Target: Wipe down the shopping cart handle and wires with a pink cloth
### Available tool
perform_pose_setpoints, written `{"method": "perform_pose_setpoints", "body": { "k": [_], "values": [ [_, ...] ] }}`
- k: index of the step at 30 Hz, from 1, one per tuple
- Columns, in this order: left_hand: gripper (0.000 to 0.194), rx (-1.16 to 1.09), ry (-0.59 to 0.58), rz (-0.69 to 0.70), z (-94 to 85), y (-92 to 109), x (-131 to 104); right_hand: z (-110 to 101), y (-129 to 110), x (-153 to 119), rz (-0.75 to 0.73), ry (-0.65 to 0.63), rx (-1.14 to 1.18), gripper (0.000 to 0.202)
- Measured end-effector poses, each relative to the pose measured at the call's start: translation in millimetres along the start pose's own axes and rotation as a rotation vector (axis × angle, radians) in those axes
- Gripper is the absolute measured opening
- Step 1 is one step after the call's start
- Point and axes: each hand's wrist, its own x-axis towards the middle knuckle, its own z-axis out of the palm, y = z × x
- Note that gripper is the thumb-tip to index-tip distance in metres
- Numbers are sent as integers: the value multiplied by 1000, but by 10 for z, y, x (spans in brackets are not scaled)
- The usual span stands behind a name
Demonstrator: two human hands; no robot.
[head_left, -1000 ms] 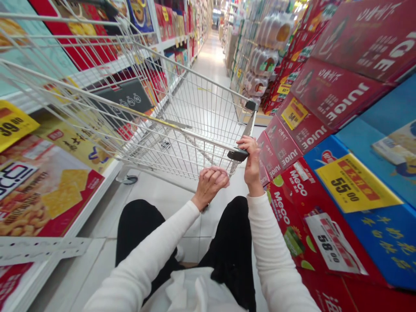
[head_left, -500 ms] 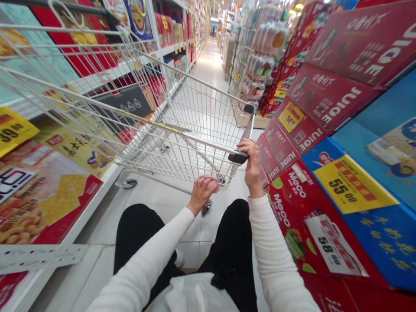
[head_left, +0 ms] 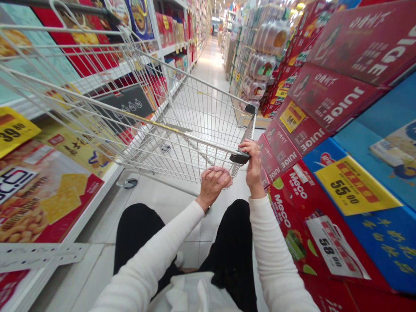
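Note:
A wire shopping cart (head_left: 182, 130), with no goods visible in it, stands at an angle across the aisle. My right hand (head_left: 253, 162) is closed on the black corner piece at the cart's near right end. Lower and to the left, my left hand (head_left: 214, 184) is closed, its fingers curled, in front of the cart's lower wire edge. What it holds, if anything, is hidden. My two black-clad knees are below the hands, one on each side of them.
Shelves with boxed snacks (head_left: 52, 190) line the left side. Stacked red cartons (head_left: 338, 95) and blue cartons (head_left: 383, 242) rise close on the right. Wrapped bottle packs (head_left: 266, 65) stand farther back. A tiled aisle floor (head_left: 209, 60) runs ahead.
My left hand has moved right and slightly up along the cart's lower edge, nearer my right hand. My right hand stays at the corner piece.

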Motion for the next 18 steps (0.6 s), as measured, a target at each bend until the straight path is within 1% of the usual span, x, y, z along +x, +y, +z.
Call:
{"method": "perform_pose_setpoints", "body": {
  "k": [1,2,4,5,6,7,9,11,12,13,14,15,16,18],
  "values": [
    [22,35,9,18,-58,-115,-12,3,-1,0,-2,3,-3,57],
    [19,68,38,1,-109,-222,-20,8,-5,0,-6,8,-7,57],
    [17,119,132,-120,-163,-349,-22,27,-16,-4,-14,17,-14,55],
    [18,125,174,-187,-157,-345,-17,39,-20,-7,-16,23,-16,54],
    [19,117,201,-241,-129,-293,-9,50,-21,-11,-20,30,-17,54],
    [20,99,212,-270,-82,-196,1,59,-18,-14,-26,38,-14,53],
    [21,52,197,-269,46,73,25,66,-2,-21,-49,46,-8,51],
    [19,15,156,-246,170,326,50,55,22,-26,-74,47,-5,47],
    [19,-5,118,-232,212,405,56,43,34,-27,-83,40,-9,45],
    [19,-32,72,-206,235,437,56,28,43,-28,-85,33,-15,45],
    [19,-58,25,-172,236,421,46,11,49,-31,-82,27,-23,45],
    [20,-79,-13,-139,216,357,27,-5,51,-35,-76,23,-31,46],
    [21,-90,-33,-114,177,255,1,-20,50,-43,-67,18,-39,48],
    [22,-85,-21,-111,73,-8,-61,-37,38,-68,-48,25,-46,51]
  ]
}}
